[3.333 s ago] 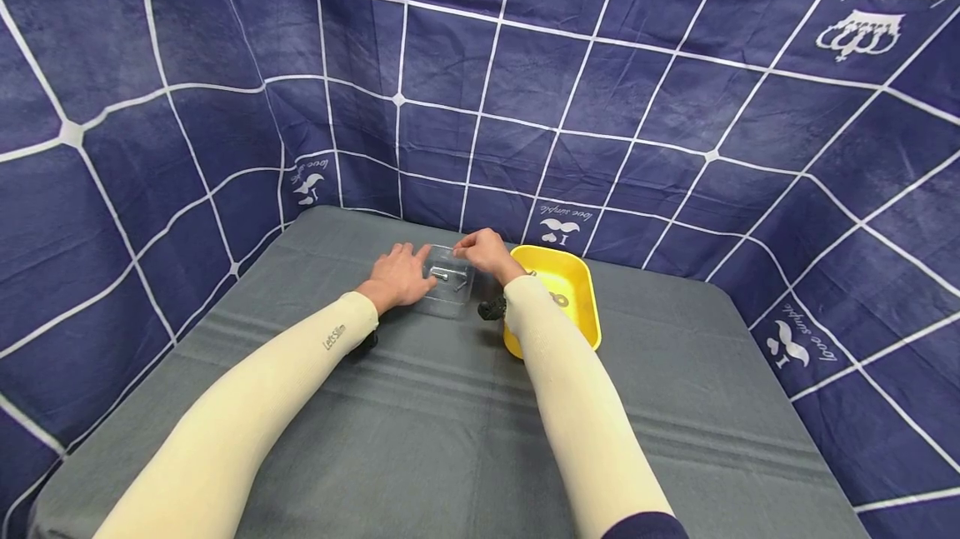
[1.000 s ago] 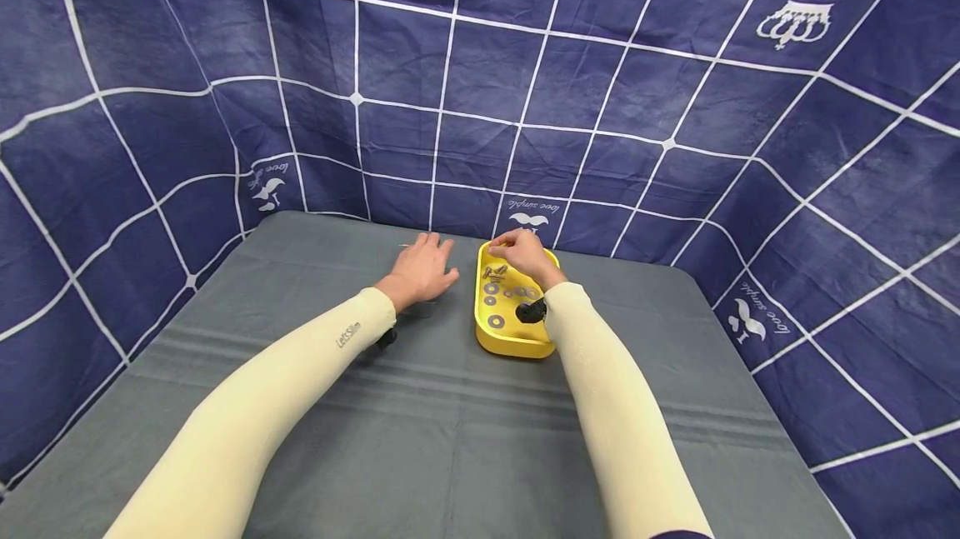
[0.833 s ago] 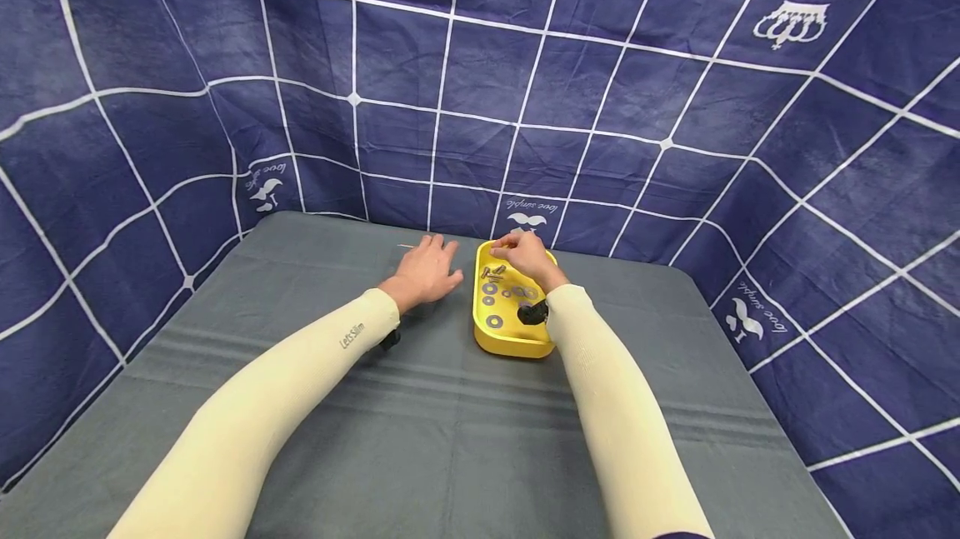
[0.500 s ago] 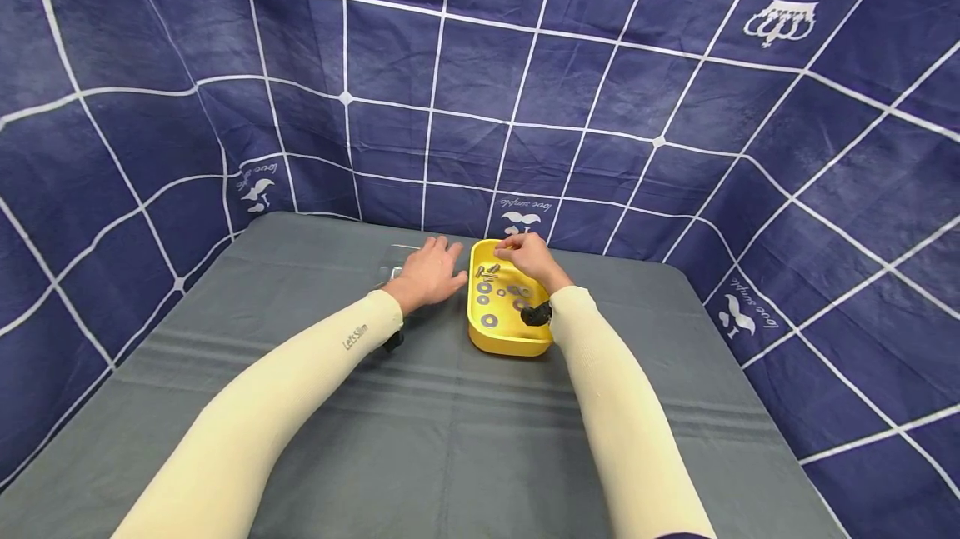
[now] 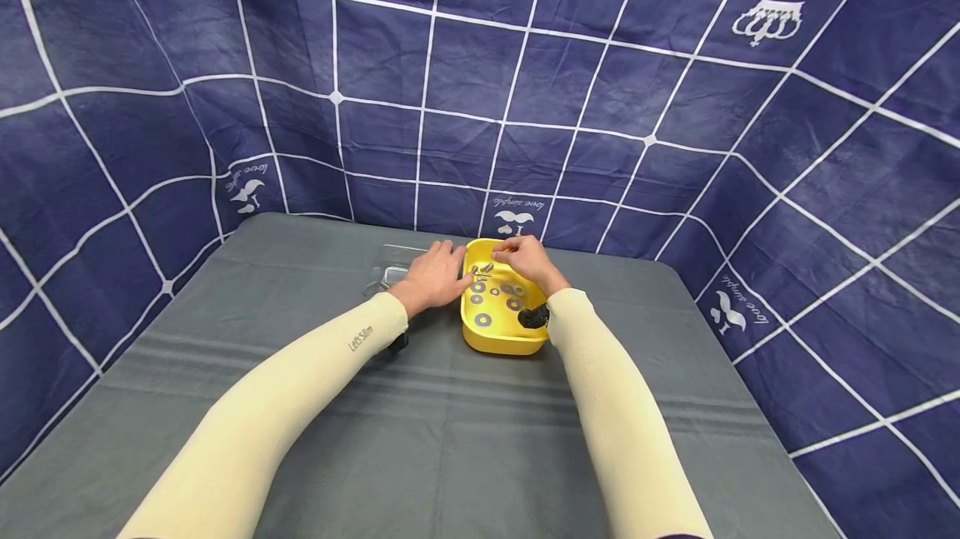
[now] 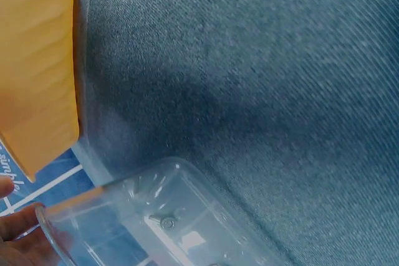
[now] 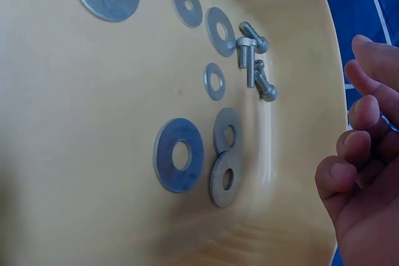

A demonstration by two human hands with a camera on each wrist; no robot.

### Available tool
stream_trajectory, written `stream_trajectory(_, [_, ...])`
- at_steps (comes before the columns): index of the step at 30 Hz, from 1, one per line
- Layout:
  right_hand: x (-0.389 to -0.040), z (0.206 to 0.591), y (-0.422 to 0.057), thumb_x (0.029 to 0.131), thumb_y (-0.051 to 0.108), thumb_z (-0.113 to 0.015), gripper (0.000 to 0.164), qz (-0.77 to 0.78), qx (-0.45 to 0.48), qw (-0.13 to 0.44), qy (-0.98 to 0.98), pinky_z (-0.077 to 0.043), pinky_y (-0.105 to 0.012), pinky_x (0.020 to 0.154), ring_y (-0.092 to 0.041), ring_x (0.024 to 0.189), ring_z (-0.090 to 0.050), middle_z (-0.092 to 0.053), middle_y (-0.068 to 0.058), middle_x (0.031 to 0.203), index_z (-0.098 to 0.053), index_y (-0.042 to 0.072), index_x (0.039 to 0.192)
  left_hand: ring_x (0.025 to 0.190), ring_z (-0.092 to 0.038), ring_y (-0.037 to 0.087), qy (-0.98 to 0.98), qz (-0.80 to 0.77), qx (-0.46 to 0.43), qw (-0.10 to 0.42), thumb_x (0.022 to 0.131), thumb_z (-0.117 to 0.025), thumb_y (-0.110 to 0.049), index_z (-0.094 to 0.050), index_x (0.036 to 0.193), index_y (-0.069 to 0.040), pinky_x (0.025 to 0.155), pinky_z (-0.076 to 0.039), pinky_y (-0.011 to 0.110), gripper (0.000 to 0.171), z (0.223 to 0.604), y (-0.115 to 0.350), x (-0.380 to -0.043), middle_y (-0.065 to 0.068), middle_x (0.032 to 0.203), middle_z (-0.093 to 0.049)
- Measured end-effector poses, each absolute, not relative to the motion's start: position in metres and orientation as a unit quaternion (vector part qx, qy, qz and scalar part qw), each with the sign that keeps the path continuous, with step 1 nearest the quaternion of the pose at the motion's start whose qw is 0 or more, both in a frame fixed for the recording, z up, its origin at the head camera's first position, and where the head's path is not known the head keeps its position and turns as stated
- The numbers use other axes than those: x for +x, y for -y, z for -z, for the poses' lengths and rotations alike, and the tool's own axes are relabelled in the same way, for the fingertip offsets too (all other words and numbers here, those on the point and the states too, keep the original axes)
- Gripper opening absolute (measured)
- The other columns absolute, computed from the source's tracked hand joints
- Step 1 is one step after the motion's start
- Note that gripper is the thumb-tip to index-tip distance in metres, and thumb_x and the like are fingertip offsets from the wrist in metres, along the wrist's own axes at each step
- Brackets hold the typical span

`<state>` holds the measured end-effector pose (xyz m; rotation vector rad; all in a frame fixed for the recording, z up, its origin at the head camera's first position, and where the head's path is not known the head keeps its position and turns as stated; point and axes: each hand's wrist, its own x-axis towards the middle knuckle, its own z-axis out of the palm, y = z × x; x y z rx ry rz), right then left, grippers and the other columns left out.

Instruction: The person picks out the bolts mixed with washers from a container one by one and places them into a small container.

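In the head view my left hand (image 5: 437, 274) reaches across the right part of a clear plastic box (image 5: 391, 272), fingers extended toward the yellow tray (image 5: 501, 345). The left wrist view has its fingertips (image 6: 19, 228) right at the clear box's rim, and a small bolt (image 6: 167, 222) shows inside. My right hand (image 5: 528, 262) is above the far part of the tray, fingers curled with the tips drawn together. I cannot tell whether they pinch anything. Below lie several flat washers (image 7: 179, 155) and a small cluster of bolts (image 7: 246, 51).
A grey cloth (image 5: 360, 422) covers the table, folded in ridges. A dark blue cloth with white grid lines (image 5: 480, 56) hangs as a wall right behind the tray and box. Black wrist cameras (image 5: 533, 316) are strapped under both sleeves.
My right hand has gone from the clear box to above the yellow tray and stayed there. My left hand has shifted right, uncovering more of the clear box. The head view has turned right.
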<state>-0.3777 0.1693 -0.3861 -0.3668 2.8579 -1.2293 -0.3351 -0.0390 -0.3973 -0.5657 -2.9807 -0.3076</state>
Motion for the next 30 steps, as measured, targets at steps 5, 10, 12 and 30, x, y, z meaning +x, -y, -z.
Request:
stream_trajectory(5, [-0.374, 0.387, -0.169, 0.094, 0.022, -0.070, 0.023, 0.394, -0.113, 0.011, -0.912, -0.046, -0.027, 0.075, -0.020, 0.085, -0.057, -0.071, -0.012, 0.107, -0.076, 0.006, 0.108, 0.128, -0.048, 0.034, 0.976, 0.110, -0.186, 0.043, 0.098, -0.052, -0.044, -0.045, 0.149, -0.008, 0.101, -0.049, 0.052, 0.063, 0.399, 0.035, -0.336, 0.019, 0.136, -0.050])
stream_trajectory(10, [-0.375, 0.390, -0.171, 0.094, 0.022, -0.071, 0.023, 0.398, -0.107, 0.008, -0.911, -0.047, -0.026, 0.075, -0.019, 0.085, -0.057, -0.071, -0.012, 0.108, -0.076, 0.005, 0.109, 0.125, -0.049, 0.034, 0.974, 0.114, -0.191, 0.038, 0.096, -0.052, -0.046, -0.044, 0.148, -0.007, 0.101, -0.049, 0.052, 0.066, 0.401, 0.031, -0.336, 0.019, 0.133, -0.051])
stream_trajectory(12, [-0.374, 0.391, -0.170, 0.094, 0.021, -0.071, 0.022, 0.400, -0.106, 0.009, -0.910, -0.047, -0.026, 0.075, -0.020, 0.084, -0.057, -0.072, -0.012, 0.107, -0.076, 0.005, 0.108, 0.124, -0.049, 0.034, 0.974, 0.115, -0.192, 0.036, 0.096, -0.053, -0.047, -0.044, 0.148, -0.007, 0.101, -0.049, 0.051, 0.066, 0.402, 0.030, -0.336, 0.018, 0.131, -0.052])
stream_trajectory(30, [-0.380, 0.404, -0.168, 0.092, 0.021, -0.072, 0.020, 0.362, -0.093, 0.003, -0.928, -0.044, -0.022, 0.073, -0.016, 0.083, -0.057, -0.073, -0.010, 0.102, -0.078, 0.006, 0.105, 0.126, -0.050, 0.034, 0.974, 0.141, -0.180, 0.008, 0.095, -0.053, -0.045, -0.040, 0.144, -0.003, 0.104, -0.047, 0.050, 0.066, 0.404, 0.020, -0.334, 0.019, 0.132, -0.053])
